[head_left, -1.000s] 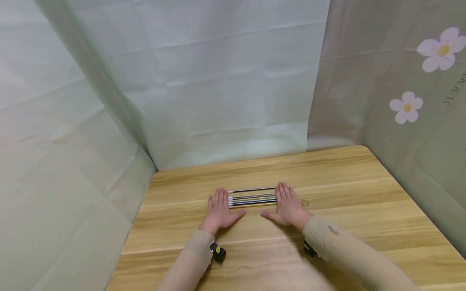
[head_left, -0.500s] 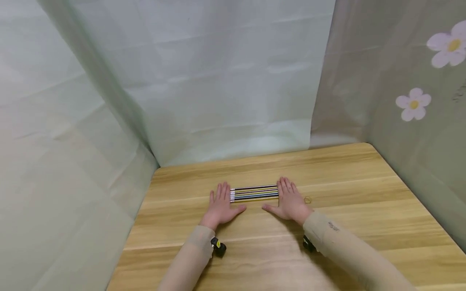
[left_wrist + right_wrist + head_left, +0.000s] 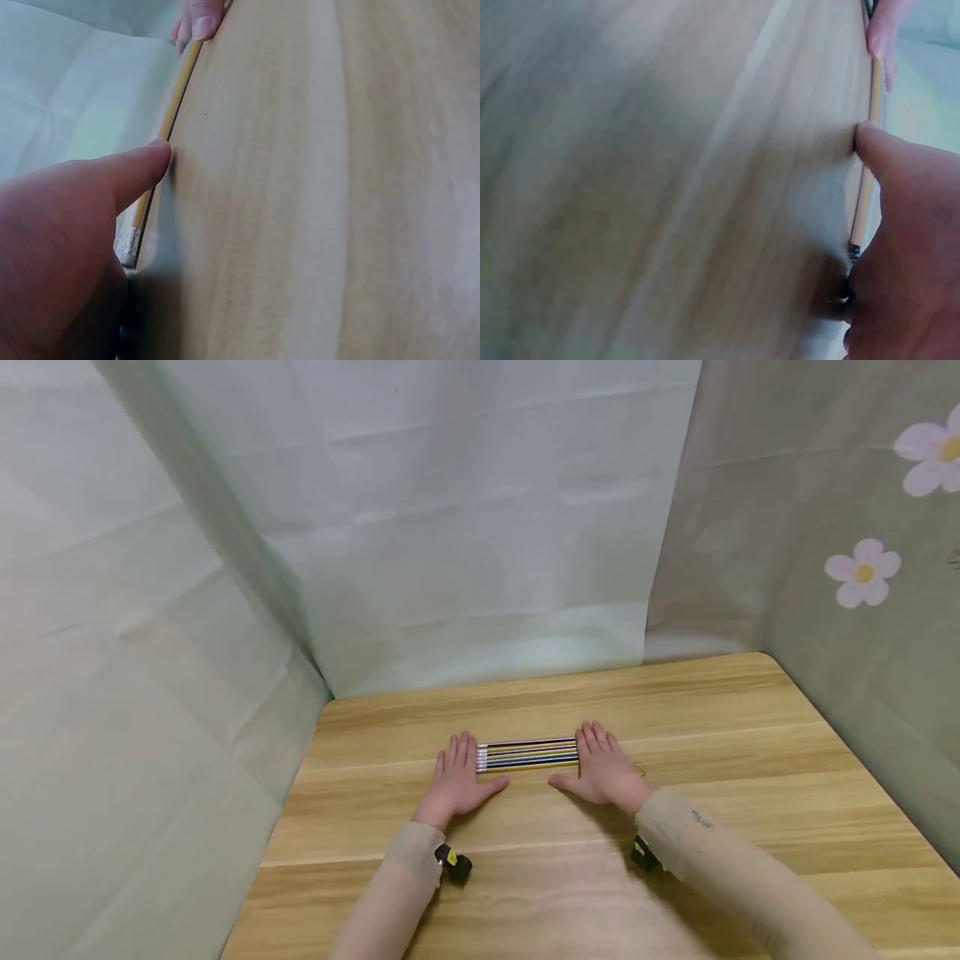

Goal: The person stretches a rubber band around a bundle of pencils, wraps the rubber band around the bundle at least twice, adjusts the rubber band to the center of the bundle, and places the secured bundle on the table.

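Several pencils (image 3: 527, 755) lie side by side in a flat row on the wooden table, with silvery ends on the left. My left hand (image 3: 456, 783) lies palm down at those ends, fingers straight and thumb spread along the near side. At the opposite ends my right hand (image 3: 604, 770) rests the same way, its straight fingers against the tips. The left wrist view has the nearest, yellow pencil (image 3: 178, 91) running past my left thumb. In the right wrist view that yellow pencil (image 3: 863, 206) passes behind my right thumb, its dark end beside the palm.
A thin rubber band (image 3: 640, 767) lies on the table just right of my right hand, partly hidden by it. The wooden table (image 3: 525, 893) meets pale hanging sheets (image 3: 480, 527) at the back and sides. A small black camera (image 3: 454, 865) sits at my left wrist.
One second ago the farthest pencil lay apart from the others; now it sits against the row. Both hands keep their places at the ends. The head view has shifted slightly.
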A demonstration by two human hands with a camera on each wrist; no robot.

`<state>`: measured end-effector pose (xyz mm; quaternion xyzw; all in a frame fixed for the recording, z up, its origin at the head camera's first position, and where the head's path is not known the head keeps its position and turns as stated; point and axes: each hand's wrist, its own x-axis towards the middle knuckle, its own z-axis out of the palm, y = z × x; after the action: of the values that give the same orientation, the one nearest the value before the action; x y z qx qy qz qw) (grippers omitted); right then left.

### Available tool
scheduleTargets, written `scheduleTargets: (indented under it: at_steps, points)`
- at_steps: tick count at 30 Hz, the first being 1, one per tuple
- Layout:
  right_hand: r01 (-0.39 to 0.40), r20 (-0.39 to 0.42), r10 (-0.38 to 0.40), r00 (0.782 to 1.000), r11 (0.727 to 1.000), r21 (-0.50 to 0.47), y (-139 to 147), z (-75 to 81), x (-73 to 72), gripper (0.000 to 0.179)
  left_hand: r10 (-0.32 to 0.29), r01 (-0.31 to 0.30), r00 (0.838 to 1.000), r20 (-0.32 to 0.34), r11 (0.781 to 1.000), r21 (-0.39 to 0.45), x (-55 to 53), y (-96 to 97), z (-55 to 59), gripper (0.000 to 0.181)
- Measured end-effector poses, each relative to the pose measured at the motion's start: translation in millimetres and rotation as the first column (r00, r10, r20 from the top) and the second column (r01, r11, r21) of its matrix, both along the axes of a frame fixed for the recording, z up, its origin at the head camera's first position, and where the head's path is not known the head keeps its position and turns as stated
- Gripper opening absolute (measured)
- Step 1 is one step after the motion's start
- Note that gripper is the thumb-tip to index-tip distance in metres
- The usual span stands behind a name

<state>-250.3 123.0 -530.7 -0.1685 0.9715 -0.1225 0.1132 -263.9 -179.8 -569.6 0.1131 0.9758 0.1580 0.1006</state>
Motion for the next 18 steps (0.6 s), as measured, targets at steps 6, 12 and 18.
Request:
scheduleTargets:
  at_steps: [6,12,18]
  points:
    - [-0.053,-0.062,0.05,0.997,0.997,-0.051,3.2,1.7,-8.4,0.109,-0.063,0.068,0.995,-0.081,0.996,0.058,2.4,1.3,6.2,0.117]
    - [-0.145,-0.138,0.124,0.983,0.977,-0.156,1.1,-0.2,-13.6,0.1,-0.12,0.168,0.971,-0.206,0.958,0.234,14.8,23.3,29.1,0.096]
    - [-0.272,-0.175,0.24,0.955,0.943,-0.193,-13.1,4.7,-29.7,0.081,-0.145,0.195,0.955,-0.259,0.964,0.18,2.8,43.1,44.4,0.084]
